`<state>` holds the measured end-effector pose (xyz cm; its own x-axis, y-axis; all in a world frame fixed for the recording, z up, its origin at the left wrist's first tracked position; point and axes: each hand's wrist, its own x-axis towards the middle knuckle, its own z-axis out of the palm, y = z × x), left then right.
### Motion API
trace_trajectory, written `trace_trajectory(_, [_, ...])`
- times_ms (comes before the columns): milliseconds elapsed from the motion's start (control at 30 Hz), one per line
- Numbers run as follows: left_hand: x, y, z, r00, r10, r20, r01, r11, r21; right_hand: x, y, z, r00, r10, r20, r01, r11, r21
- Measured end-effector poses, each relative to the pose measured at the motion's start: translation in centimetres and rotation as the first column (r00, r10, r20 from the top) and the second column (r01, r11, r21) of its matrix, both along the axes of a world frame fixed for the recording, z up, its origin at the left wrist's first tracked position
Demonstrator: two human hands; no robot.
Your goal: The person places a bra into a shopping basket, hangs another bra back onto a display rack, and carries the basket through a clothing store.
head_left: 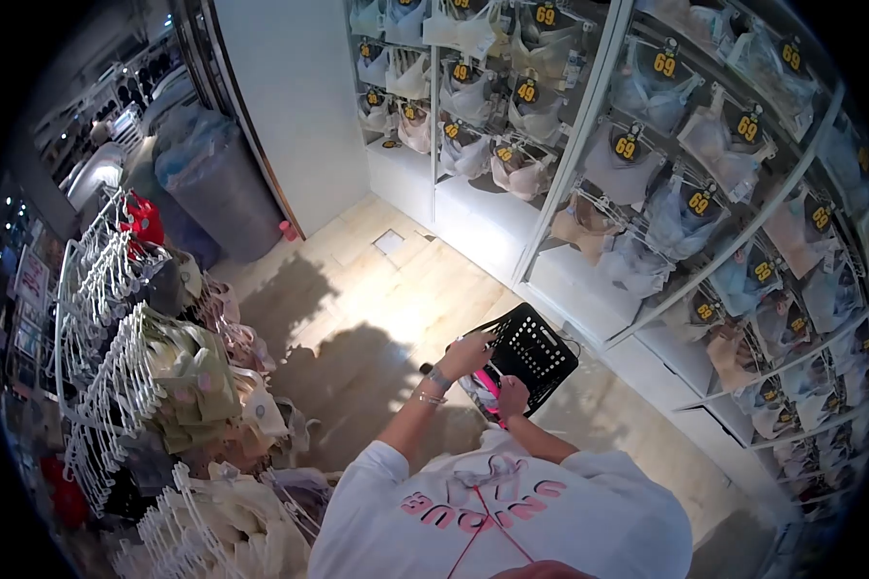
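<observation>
A black plastic basket (pixel 539 349) with punched holes is tilted in front of my body. At its near left corner, my left hand (pixel 466 355) is closed, with the fingers right at the rim; what they hold is hidden. A watch and bracelet are on that wrist. My right hand (pixel 514 396) is closed in a fist over the basket's near side, its fingers against a long bright pink strip (pixel 490 386). Pale, partly grey packed goods (pixel 475 394) show beside the pink strip, between my hands and partly covered by the left arm.
Racks of bras (pixel 666 145) with yellow-numbered tags line the right wall. On the left stands a rail crowded with white hangers (pixel 116 357) and garments (pixel 188 376). A large grey bag-lined bin (pixel 217 183) stands at the back left by a white wall panel (pixel 290 96). Shadows fall on the floor (pixel 396 275).
</observation>
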<state>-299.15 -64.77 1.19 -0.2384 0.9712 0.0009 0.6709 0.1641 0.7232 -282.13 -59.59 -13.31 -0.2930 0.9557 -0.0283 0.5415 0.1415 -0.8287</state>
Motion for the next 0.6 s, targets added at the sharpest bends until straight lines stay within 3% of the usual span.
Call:
trace_trajectory(67, [1.7,0.6,10.5,0.896,-0.242,0.373,0.098,0.926,0.365,0.1,0.1,-0.6,0.997,0.076,-0.032,-0.075,0.997,0.031])
trace_trajectory(133, [3.9,-0.6,21.1,0.669,-0.580,0.464,0.219,0.751,0.623,0.1,0.6,-0.1,0.998,0.055,-0.031,-0.054,0.998,0.013])
trace_trajectory(167, [5.1,-1.2,24.6,0.533,-0.744,0.404,0.249,0.593,0.766,-0.6,1.6,-2.5,1.000,-0.008,-0.030,0.019,0.924,0.382])
trace_trajectory(233, [8.4,-3.7,30.6,0.105,-0.937,0.335,0.126,0.346,0.930,-0.8,2.8,-5.1,0.998,-0.042,-0.041,0.058,0.790,0.611])
trace_trajectory(300, [9.7,-5.4,34.1,0.085,-0.988,0.126,0.095,0.134,0.987,-0.3,2.7,-2.8,1.000,-0.004,0.001,0.003,0.917,0.399])
trace_trajectory(400, [11.1,-7.4,34.7,0.058,-0.996,0.072,0.011,0.073,0.997,-0.4,1.2,1.0,0.998,0.037,0.057,-0.039,0.999,0.030])
trace_trajectory(600, [12.0,-8.9,33.6,0.084,-0.991,0.103,-0.055,0.098,0.994,-0.3,1.3,1.7,0.996,0.064,-0.064,-0.065,0.998,-0.004])
